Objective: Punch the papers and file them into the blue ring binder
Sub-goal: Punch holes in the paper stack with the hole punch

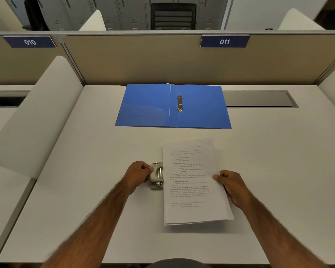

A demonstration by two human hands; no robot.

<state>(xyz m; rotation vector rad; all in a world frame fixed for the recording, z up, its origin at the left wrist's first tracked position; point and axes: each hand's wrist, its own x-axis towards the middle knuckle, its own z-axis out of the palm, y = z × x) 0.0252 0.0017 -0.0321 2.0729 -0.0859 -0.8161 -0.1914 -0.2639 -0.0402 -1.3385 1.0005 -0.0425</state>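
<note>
The blue ring binder (151,107) lies open and flat at the back of the desk, its metal ring mechanism (179,103) showing near the spine. In front of it a thin stack of printed papers (193,182) lies with its left edge pushed into a grey hole punch (156,176). My left hand (138,174) is curled on the punch's left side. At the papers' right edge, my right hand (231,183) pinches the stack between thumb and fingers.
A white desk (85,171) with beige partition walls behind and white dividers (39,117) on both sides. A grey cable tray lid (257,99) is set into the desk to the right of the binder.
</note>
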